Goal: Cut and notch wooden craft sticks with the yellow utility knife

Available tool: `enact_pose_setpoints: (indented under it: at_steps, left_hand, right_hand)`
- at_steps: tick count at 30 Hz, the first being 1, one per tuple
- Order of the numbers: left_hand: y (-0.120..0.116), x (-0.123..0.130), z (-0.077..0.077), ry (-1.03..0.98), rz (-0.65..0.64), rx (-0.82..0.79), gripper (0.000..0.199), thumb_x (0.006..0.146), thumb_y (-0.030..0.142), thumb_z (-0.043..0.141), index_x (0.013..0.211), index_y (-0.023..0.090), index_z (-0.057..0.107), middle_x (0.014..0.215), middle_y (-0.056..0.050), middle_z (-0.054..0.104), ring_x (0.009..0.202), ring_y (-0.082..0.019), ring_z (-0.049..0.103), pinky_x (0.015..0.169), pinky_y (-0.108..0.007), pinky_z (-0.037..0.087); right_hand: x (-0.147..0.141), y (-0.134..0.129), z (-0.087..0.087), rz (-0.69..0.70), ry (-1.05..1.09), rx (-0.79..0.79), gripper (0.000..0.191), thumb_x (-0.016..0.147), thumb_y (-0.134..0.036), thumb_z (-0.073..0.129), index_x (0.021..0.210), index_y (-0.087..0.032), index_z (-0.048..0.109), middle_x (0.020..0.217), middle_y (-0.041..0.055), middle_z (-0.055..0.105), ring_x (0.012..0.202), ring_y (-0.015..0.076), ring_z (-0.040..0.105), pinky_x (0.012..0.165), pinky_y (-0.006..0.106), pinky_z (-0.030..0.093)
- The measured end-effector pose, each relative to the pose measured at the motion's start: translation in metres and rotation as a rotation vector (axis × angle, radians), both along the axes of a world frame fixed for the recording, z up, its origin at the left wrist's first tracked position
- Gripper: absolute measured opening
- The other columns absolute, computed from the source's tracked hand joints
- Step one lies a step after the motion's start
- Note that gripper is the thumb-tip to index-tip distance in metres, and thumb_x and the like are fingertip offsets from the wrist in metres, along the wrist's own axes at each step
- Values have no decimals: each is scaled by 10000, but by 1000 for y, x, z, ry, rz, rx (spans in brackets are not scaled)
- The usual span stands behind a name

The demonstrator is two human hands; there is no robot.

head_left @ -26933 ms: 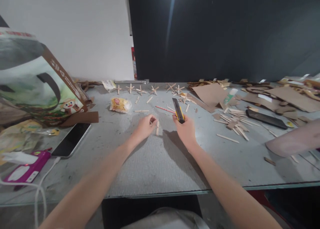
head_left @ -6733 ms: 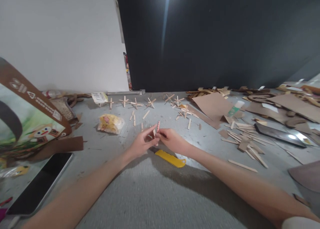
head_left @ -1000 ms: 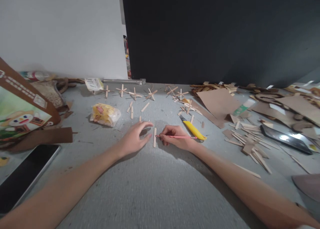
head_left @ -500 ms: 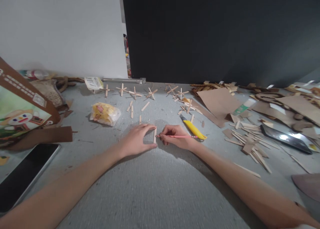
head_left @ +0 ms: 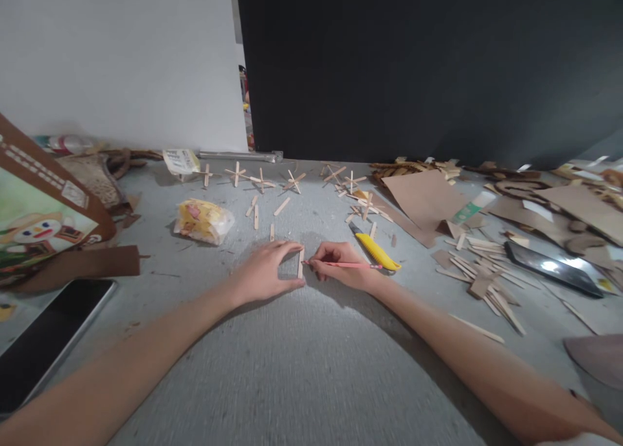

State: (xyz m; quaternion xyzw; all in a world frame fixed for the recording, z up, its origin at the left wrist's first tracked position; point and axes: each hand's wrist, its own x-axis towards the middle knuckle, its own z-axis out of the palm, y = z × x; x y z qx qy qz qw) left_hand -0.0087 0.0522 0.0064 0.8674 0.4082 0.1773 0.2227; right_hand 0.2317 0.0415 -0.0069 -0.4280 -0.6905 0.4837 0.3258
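Observation:
Between the thumb and forefinger of my left hand [head_left: 265, 271], a short flat wooden stick [head_left: 300, 264] is held at its two ends on the grey table [head_left: 292, 368]. My right hand [head_left: 341, 264] is closed around a thin pink pencil [head_left: 348, 265], its tip at the stick's right edge. Just beyond the right hand lies a yellow utility knife [head_left: 376, 248] with its blade end pointing away to the left. Several loose stick pieces, among them one stick piece [head_left: 272, 232], lie beyond my left hand.
Star-shaped stick joints [head_left: 293, 182] line the back of the table. A yellow-patterned packet [head_left: 203, 221] and a phone [head_left: 58, 335] are on the left. To the right are cardboard sheets [head_left: 418, 199], a stick pile [head_left: 491, 284], a glue stick [head_left: 474, 208] and a shiny black device [head_left: 552, 269].
The view has shifted very slightly. Both hands keep their hold, with the pencil tip still at the stick.

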Motion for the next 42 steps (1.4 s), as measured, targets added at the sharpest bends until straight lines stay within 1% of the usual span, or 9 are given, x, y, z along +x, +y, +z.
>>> enact_pose_setpoints:
  at_steps: [3,7,11,17,22,30,33,37,42]
  left_hand:
    - [0,0,0,-2,-6,4,636,853,460,802,1429,277,607,1504,-89,639,1414,-328,575,1186,-487,458]
    - [0,0,0,-2,-9,6,630,857,455,799,1428,270,606,1501,-92,640,1421,-325,568,1195,-486,449]
    - [0,0,-1,2,-11,8,630,858,454,799,1429,273,602,1497,-90,644,1411,-328,576,1188,-491,454]
    - [0,0,-1,9,-11,17,629,861,459,797,1429,268,604,1497,-93,644,1409,-332,575,1185,-492,453]
    - [-1,0,3,13,-3,-7,629,865,464,790,1434,270,604,1501,-88,642,1416,-329,572,1178,-474,461]
    - [1,-1,-2,8,-3,3,649,864,478,802,1440,258,600,1510,-101,632,1426,-329,562,1186,-481,453]
    - [0,-1,-2,10,-6,11,637,863,463,806,1430,255,605,1503,-102,638,1418,-330,570,1188,-484,452]
    - [0,-1,-1,9,-8,10,638,861,446,810,1433,255,601,1503,-98,640,1417,-327,572,1192,-486,450]
    - [1,-1,-2,7,-7,8,635,863,460,806,1433,269,603,1514,-92,631,1424,-326,565,1195,-491,448]
  right_hand:
    - [0,0,0,19,-7,15,298,856,-496,727,766,-232,620,623,6,670,575,147,600,544,272,428]
    - [0,0,0,-13,-10,9,285,866,-485,716,770,-235,619,618,2,666,566,146,594,546,277,423]
    - [0,0,0,23,0,12,279,850,-469,730,761,-228,622,624,3,663,576,143,591,548,269,430]
    - [0,0,2,13,23,-20,323,836,-508,751,772,-223,614,611,-2,658,558,139,590,538,261,429]
    - [1,0,0,7,0,-2,295,855,-479,728,772,-218,619,627,4,665,576,140,596,546,257,426]
    - [1,2,-3,15,-6,11,269,850,-460,722,777,-221,621,623,-3,658,571,138,588,543,259,419]
    - [1,2,-3,6,-6,3,282,844,-476,717,775,-224,611,612,-3,657,563,141,591,538,261,420]
    - [1,3,-5,17,-8,12,240,825,-433,720,768,-221,623,632,2,666,570,136,584,537,258,422]
    - [1,3,-4,10,-9,13,262,841,-454,711,764,-225,610,613,-4,657,560,136,581,535,260,414]
